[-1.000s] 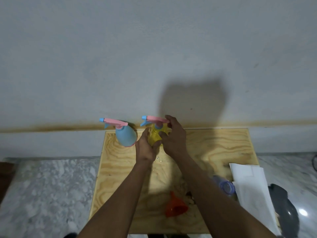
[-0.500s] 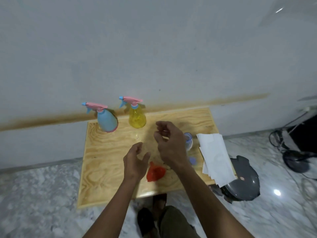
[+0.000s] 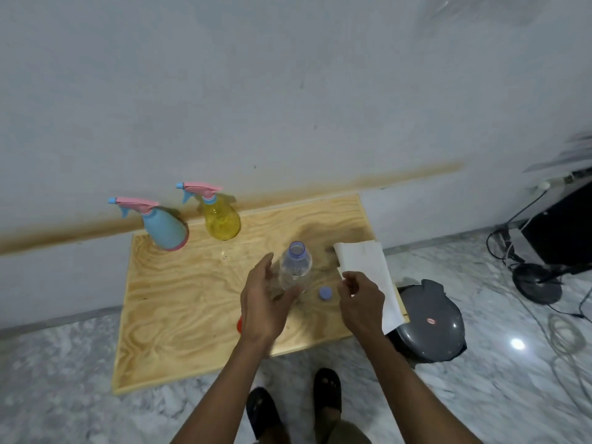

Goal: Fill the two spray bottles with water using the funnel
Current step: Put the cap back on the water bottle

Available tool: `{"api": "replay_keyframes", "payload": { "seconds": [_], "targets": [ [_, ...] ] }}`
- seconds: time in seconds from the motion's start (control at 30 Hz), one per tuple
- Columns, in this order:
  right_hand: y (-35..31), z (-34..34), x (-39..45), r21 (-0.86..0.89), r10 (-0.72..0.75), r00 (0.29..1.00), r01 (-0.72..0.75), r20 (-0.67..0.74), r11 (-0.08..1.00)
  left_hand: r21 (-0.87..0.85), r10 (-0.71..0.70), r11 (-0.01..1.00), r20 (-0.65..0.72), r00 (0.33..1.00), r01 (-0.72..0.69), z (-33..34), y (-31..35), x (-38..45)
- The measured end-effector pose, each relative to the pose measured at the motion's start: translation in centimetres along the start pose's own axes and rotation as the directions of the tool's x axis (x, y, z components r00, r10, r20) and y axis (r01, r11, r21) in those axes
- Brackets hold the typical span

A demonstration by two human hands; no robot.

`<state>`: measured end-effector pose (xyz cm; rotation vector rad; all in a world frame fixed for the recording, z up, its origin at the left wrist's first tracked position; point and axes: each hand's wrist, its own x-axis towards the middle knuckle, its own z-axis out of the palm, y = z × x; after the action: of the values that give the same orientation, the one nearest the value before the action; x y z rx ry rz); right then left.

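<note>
A blue spray bottle [image 3: 166, 230] and a yellow spray bottle [image 3: 223, 221], both with pink trigger heads on, stand at the back left of the wooden board [image 3: 179, 302]. A clear plastic bottle [image 3: 295, 265] stands uncapped mid-board, with its purple cap [image 3: 325, 293] lying to its right. My left hand [image 3: 264, 304] is spread beside the clear bottle's lower left, thumb near its base. Only a sliver of the orange funnel [image 3: 239, 325] shows behind that hand. My right hand [image 3: 362, 302] hovers with curled fingers at the edge of a white paper towel [image 3: 365, 259]; whether it pinches the towel is unclear.
The board lies on a marble floor against a grey wall. A grey domed object [image 3: 429, 322] sits just off the board's right corner. A fan base [image 3: 538, 283], cables and a black box [image 3: 563, 225] are further right. My sandalled feet [image 3: 326, 389] stand below the board.
Both hands left the yellow spray bottle and drew back to the right. The left now reaches the clear bottle, the right the paper towel. The camera pulled back and up.
</note>
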<state>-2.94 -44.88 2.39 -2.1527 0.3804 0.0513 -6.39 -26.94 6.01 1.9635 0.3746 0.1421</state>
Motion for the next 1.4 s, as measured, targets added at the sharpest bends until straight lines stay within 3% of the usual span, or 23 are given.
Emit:
{"api": "replay_keyframes", "payload": {
  "seconds": [0.13,0.27,0.47,0.6,0.73,0.87,0.93,1.03,1.1,1.17,1.4],
  "targets": [
    [2.9,2.5,2.4,-0.128,-0.012,0.981,0.038,0.194,0.991,-0.055,0.018,0.998,-0.036,0.999,-0.020,2.4,0.8,1.2],
    [4.5,4.7,3.7,-0.203,-0.082,0.950,0.148,0.302,0.968,-0.072,0.029,0.997,-0.126,0.992,-0.039,4.0,1.0,1.5],
    [6.7,6.6,4.2,-0.349,-0.166,0.910,0.307,0.380,0.885,-0.093,0.018,0.995,-0.175,0.984,-0.035,4.6,0.9,1.6],
    [6.6,6.7,4.3,-0.383,-0.186,0.906,0.337,0.381,0.860,-0.075,0.015,0.997,-0.184,0.983,-0.029,4.7,0.6,1.5],
    [3.8,4.3,4.7,-0.214,-0.145,0.958,0.201,0.248,0.956,-0.074,-0.010,0.997,-0.196,0.981,-0.004,4.7,0.7,1.3],
    [-2.7,-1.1,4.7,0.118,-0.298,0.953,0.290,0.062,0.950,-0.111,-0.030,0.994,-0.185,0.982,0.009,4.7,1.2,1.1],
    [-6.2,-3.0,4.4,0.209,-0.435,0.893,0.406,0.115,0.890,-0.120,-0.040,0.993,-0.173,0.984,0.019,4.7,1.4,1.0],
    [-9.5,-3.6,4.2,0.169,-0.655,0.698,0.637,0.290,0.753,-0.108,-0.050,0.994,-0.175,0.983,0.031,4.5,1.6,0.8],
    [-10.2,-3.0,4.6,0.088,-0.692,0.585,0.734,0.422,0.674,-0.100,-0.060,0.994,-0.166,0.984,0.044,4.5,1.3,1.0],
    [-10.3,-2.4,4.9,0.030,-0.679,0.538,0.772,0.500,0.634,-0.112,-0.079,0.992,-0.166,0.983,0.061,4.4,1.1,1.1],
    [-10.5,-2.1,5.1,-0.010,-0.693,0.433,0.852,0.577,0.524,-0.140,-0.118,0.985,-0.142,0.983,0.097,4.6,0.4,1.5]
  ]
}}
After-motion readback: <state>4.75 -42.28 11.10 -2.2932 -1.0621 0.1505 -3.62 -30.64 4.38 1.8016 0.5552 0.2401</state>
